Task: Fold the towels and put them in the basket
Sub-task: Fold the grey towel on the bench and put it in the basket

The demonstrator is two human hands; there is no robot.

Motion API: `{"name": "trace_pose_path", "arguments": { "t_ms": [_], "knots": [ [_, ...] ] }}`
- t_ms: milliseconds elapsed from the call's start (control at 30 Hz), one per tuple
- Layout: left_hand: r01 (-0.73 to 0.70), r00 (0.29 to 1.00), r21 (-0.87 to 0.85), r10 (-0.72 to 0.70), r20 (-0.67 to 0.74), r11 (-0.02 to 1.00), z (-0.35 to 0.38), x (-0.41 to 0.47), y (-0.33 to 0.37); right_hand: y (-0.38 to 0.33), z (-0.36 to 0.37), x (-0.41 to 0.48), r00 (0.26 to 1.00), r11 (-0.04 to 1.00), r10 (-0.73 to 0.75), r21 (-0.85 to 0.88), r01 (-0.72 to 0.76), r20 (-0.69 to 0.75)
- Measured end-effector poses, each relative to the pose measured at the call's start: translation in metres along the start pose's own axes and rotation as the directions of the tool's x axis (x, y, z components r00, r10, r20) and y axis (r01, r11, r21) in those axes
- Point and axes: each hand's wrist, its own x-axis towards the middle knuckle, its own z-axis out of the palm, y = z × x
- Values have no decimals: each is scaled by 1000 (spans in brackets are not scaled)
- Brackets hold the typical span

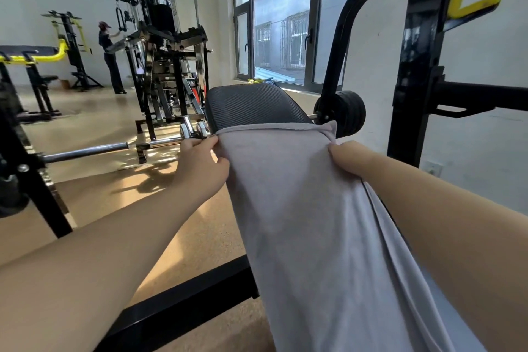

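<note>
A pale grey towel (303,208) lies lengthwise over a black padded weight bench (251,106), covering most of it and running down to the bottom of the view. My left hand (200,160) pinches the towel's far left corner between thumb and fingers. My right hand (347,158) grips the far right corner, where the cloth bunches into a small peak. Both hands hold the far edge stretched across the bench. No basket is in view.
A barbell (114,148) with a black plate (347,111) crosses behind the bench on a black rack (411,80). The rack's black floor bar (185,297) runs below my left arm. Gym machines stand at the back left, with a person beside them. Windows fill the back wall.
</note>
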Motion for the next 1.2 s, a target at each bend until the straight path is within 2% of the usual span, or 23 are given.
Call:
{"name": "trace_pose_path", "arguments": {
  "t_ms": [67, 200, 333, 467, 633, 900, 1133, 1200],
  "knots": [
    [0, 1000, -25, 0, -26, 1000, 0, -5, 1, 9, -4, -7, 1000, 1000, -11, 4, 11, 7],
    [-89, 989, 1, 88, -116, 996, 0, -18, 9, 24, -14, -24, 991, 996, -90, 10, 91, -98],
    [-137, 984, 50, 142, -111, 989, 0, -34, 24, 36, -23, -43, 977, 986, -165, -27, 163, -138],
    [-220, 975, 76, 221, -14, 973, 4, -55, 39, 48, -31, -72, 975, 978, -203, -77, 196, -92],
    [-266, 957, 77, 254, 141, 961, 17, -84, 62, 66, -30, -115, 958, 944, -268, -169, 283, 106],
    [-410, 863, 59, 366, 348, 910, 45, -148, 87, 99, -22, -190, 955, 938, -184, -249, 241, 231],
    [-433, 811, 70, 354, 466, 899, 64, -200, 102, 137, -19, -250, 939, 934, -105, -291, 207, 328],
    [-446, 794, 79, 353, 495, 892, 68, -211, 106, 149, -20, -260, 935, 950, -57, -268, 159, 350]
  ]
}}
